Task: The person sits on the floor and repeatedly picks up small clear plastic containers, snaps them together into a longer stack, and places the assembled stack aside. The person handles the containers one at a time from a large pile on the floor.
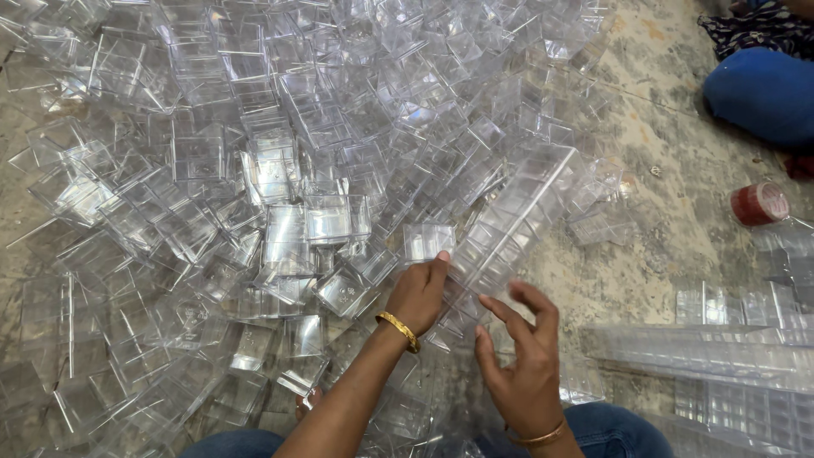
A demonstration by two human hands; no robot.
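While the left hand [417, 293] is closing on one small clear box [428, 242], the right hand [524, 365] is hovering open-fingered, gripping nothing, just beside a nested stack of boxes [509, 233]. Looks like stacking in progress; next move would call for squaring that box to the stack's end. Everything is thin, glossy, hard transparent plastic, square-walled, heaped over a mottled stone floor [670, 110]. Finished stacks [721, 356] are lying on the right.

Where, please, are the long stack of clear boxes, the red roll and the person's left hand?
Stack of clear boxes [517, 220]: head view, on the middle of its side.
Red roll [757, 203]: head view, on its round side.
Left hand [418, 293]: head view, on the back of the hand.
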